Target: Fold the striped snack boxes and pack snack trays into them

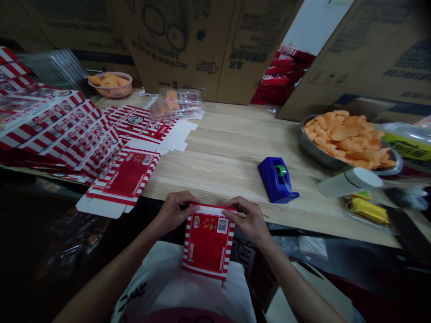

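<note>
A red box with white stripes (208, 244) stands upright on my lap, just below the table's near edge. My left hand (173, 211) grips its top left corner, fingers curled over the top flap. My right hand (247, 219) holds the top right corner in the same way, fingers pressed on the flap. The box's printed back faces me, showing a barcode and small pictures.
Flat red-striped cartons (124, 177) lie fanned out at the left of the wooden table (229, 148). A blue tape dispenser (278, 179) sits right of centre. A metal bowl of orange chips (348, 139), a white cup (350, 181), clear trays (177, 103) and brown cardboard boxes (188, 40) stand behind.
</note>
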A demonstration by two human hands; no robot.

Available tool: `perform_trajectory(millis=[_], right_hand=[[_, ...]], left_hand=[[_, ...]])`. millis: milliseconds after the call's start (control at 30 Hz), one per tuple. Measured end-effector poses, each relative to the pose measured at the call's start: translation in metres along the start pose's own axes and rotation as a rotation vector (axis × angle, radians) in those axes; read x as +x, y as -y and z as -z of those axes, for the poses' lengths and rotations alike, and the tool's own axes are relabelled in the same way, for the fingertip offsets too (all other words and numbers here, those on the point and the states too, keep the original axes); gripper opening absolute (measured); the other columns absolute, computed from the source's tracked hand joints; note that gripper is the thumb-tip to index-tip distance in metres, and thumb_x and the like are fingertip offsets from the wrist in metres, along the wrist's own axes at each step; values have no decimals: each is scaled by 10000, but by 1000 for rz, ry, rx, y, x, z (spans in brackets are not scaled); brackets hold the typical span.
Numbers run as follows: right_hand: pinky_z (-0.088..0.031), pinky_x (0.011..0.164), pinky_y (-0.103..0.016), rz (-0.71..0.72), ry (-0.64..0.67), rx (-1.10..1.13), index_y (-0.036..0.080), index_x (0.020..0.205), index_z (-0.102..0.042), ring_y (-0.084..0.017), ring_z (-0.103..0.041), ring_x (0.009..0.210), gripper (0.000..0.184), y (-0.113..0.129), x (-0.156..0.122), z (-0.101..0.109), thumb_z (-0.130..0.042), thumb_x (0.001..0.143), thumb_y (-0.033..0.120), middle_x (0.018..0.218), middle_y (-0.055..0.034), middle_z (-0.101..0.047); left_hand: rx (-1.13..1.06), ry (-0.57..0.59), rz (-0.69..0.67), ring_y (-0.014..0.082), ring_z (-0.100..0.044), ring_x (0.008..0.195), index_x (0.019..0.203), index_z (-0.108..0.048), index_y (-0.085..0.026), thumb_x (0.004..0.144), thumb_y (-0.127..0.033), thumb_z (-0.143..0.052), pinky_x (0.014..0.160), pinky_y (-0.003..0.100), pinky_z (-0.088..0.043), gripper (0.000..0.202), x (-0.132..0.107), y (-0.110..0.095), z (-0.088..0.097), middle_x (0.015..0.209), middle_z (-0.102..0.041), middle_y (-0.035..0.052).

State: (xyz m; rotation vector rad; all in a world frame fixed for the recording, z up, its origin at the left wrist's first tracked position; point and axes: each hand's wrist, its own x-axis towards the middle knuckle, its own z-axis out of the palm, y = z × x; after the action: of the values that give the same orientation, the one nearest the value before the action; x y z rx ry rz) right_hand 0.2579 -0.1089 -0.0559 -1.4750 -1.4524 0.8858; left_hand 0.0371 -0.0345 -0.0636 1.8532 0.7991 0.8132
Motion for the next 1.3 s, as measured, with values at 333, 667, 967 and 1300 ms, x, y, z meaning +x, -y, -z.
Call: perform_trajectory(millis=[333,667,967,1300], right_hand=[[-469,601,-257,32,-1,55,179,629,-616,-153,-605,635,180,9,5,1,-651,785,263,672,-21,-659],[-509,829,-381,-21,-243,208,227,788,-670,-223,-655,889,64,-20,-31,-19,-667,794,290,926,-69,-713],[-506,791,-328,24,-345,30,243,1204,-552,-202,-598,1011,435,-16,-20,35,-656,783,280,1212,-96,-594],[-321,429,-233,-364,-586,72,151,503,-636,-115,-457,460,231,-50,20,149,-729,521,362,475,-1,-565]], left_hand=[[-29,94,-6,114,-572,615,663,-660,-123,816,-210,-573,578,202,-424,196,13,1,6,649,-647,30],[-153,-102,-46,193,-677,880,896,-724,-191,799,-216,-635,794,303,-524,134,-15,18,-18,936,-731,97],[-657,-257,358,148,-646,714,834,-699,-189,685,-287,-759,637,231,-528,188,-13,11,-29,821,-699,23],[-453,-213,414,173,-630,603,794,-694,-161,529,-434,-820,542,239,-515,401,43,-7,28,706,-700,29]])
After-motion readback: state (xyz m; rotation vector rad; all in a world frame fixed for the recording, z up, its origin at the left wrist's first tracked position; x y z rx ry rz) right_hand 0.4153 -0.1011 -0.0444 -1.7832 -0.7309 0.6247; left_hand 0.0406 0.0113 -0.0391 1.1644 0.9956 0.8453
